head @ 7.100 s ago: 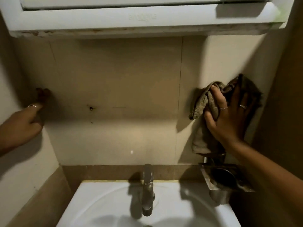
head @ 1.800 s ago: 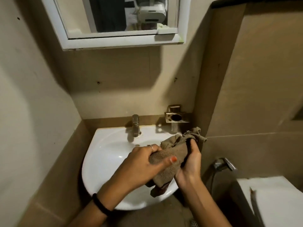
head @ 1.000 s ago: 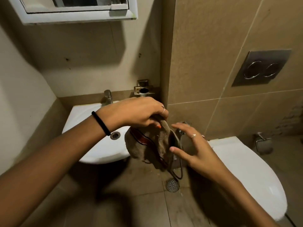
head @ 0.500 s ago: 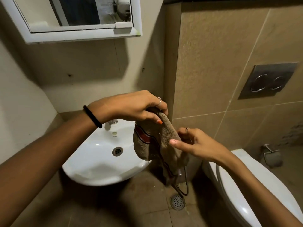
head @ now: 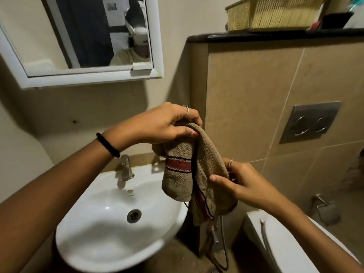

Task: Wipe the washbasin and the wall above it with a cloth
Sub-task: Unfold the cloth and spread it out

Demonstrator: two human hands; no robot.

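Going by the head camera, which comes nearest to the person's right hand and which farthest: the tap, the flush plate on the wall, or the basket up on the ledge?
From the right hand:
1. Flush plate, on the wall, upper right.
2. Tap, left, behind the washbasin.
3. Basket, high on the ledge.

**Around the bathroom**

A white-framed mirror [head: 86, 36] hangs at upper left. A chrome tap [head: 126, 167] stands at the back rim, and a round drain [head: 134, 215] sits in the bowl. On the tiled wall at right is a metal flush plate [head: 310, 125] with two round buttons. Above it a black ledge [head: 275, 37] carries a woven yellow basket [head: 273, 13]. A white toilet [head: 285, 247] sits at lower right, with what may be a paper holder [head: 326, 210] beyond.
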